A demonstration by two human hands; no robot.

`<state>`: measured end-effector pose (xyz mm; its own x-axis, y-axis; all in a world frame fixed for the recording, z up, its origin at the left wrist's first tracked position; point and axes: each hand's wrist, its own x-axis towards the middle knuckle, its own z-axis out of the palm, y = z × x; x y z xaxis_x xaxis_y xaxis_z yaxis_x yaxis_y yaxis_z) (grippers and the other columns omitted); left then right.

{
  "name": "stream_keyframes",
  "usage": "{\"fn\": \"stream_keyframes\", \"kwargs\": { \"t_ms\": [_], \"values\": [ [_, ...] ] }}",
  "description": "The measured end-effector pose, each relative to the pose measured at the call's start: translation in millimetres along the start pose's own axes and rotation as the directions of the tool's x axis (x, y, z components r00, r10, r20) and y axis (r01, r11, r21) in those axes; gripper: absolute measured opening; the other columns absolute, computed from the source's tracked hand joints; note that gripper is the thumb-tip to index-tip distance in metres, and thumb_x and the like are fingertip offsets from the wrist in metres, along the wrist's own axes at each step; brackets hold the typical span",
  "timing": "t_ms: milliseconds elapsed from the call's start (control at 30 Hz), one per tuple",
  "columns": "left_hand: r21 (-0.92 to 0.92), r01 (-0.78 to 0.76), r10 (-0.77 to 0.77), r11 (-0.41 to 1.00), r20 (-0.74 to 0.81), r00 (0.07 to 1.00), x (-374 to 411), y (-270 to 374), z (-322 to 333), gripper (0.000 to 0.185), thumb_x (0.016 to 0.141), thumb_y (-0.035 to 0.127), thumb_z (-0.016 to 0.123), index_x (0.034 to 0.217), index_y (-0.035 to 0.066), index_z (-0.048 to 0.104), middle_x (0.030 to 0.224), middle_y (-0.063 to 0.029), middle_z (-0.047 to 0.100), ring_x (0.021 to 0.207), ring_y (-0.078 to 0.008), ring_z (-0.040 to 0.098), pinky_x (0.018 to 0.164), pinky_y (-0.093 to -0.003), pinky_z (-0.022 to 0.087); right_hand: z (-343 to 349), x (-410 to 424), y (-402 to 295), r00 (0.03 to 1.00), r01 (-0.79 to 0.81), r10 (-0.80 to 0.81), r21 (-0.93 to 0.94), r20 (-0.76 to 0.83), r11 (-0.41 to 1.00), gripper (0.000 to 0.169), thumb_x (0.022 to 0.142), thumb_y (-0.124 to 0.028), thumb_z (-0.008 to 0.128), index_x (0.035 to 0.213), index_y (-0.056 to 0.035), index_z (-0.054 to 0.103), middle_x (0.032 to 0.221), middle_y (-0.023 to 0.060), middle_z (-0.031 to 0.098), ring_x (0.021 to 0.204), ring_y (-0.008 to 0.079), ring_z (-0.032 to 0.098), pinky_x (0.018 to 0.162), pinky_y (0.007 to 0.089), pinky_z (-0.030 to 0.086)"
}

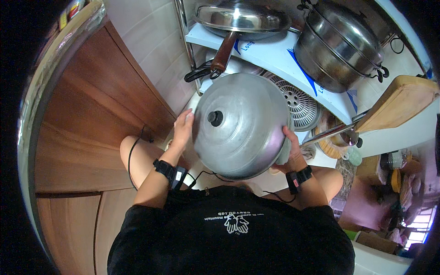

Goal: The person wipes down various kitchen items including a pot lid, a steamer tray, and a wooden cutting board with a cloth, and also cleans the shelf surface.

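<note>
A large domed aluminium lid with a black knob is held up between my hands, over my bent knees. Whether a pot sits beneath it is hidden. My left hand holds the lid's left edge, fingers pointing up along it. At the opposite edge, my right hand grips the rim with its thumb on top. A grey-green cloth is pinched between that hand and the metal.
Ahead, a metal rack's white shelf bears a lidded frying pan and a steamer pot. Below lies a plastic colander. A wooden cutting board juts out at right. Wooden cabinet doors stand left. Black cables cross my lap.
</note>
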<state>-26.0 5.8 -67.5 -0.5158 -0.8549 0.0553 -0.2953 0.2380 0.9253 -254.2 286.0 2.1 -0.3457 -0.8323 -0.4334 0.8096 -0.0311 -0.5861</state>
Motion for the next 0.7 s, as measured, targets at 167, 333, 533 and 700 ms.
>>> {"fn": "stream_keyframes", "kwargs": {
  "t_ms": [167,333,533,700],
  "values": [
    [-0.011,0.165,-0.148,0.986,0.375,0.915,-26.8,45.9,16.9,0.049,0.085,0.042,0.054,0.122,0.010,0.045,0.086,-0.0058,0.052,0.072,-0.0120,0.054,0.054,-0.0264,0.049,7.3,-4.8,-0.7,0.998,-0.052,0.054,-0.171,0.011,0.984,0.058,0.074,-0.042,0.064,0.117,-0.0069,0.049,0.106,0.0085,0.059,0.093,0.0249,0.057,0.078,0.0394,0.047],
    [0.187,0.253,-0.314,0.949,0.522,0.793,-27.3,54.5,26.4,0.056,0.084,0.046,0.053,0.118,0.003,0.040,0.083,-0.0079,0.053,0.065,-0.0141,0.056,0.052,-0.0265,0.051,16.8,-19.3,-2.7,0.999,-0.039,0.037,-0.088,-0.022,0.995,0.053,0.076,-0.035,0.064,0.116,-0.0032,0.048,0.104,0.0116,0.058,0.091,0.0247,0.058,0.078,0.0379,0.048],
    [0.125,0.228,-0.260,0.965,0.520,0.814,-13.0,77.1,46.7,0.045,0.082,0.036,0.062,0.102,0.001,0.042,0.074,-0.0069,0.053,0.054,-0.0122,0.054,0.048,-0.0231,0.049,-4.3,-19.1,-5.8,0.998,0.055,-0.054,-0.033,0.036,0.998,0.048,0.082,-0.032,0.060,0.115,0.0004,0.050,0.102,0.0102,0.059,0.091,0.0207,0.058,0.080,0.0350,0.048],
    [-0.138,0.200,-0.130,0.970,0.399,0.908,15.2,98.9,83.6,0.028,0.082,0.023,0.063,0.089,0.005,0.043,0.068,-0.0015,0.050,0.048,-0.0082,0.047,0.041,-0.0215,0.040,-38.3,-4.9,-18.7,0.995,0.091,-0.094,0.080,0.038,0.993,0.052,0.080,-0.030,0.063,0.118,0.0017,0.047,0.109,0.0129,0.056,0.098,0.0232,0.055,0.088,0.0368,0.044]
  ]
}}
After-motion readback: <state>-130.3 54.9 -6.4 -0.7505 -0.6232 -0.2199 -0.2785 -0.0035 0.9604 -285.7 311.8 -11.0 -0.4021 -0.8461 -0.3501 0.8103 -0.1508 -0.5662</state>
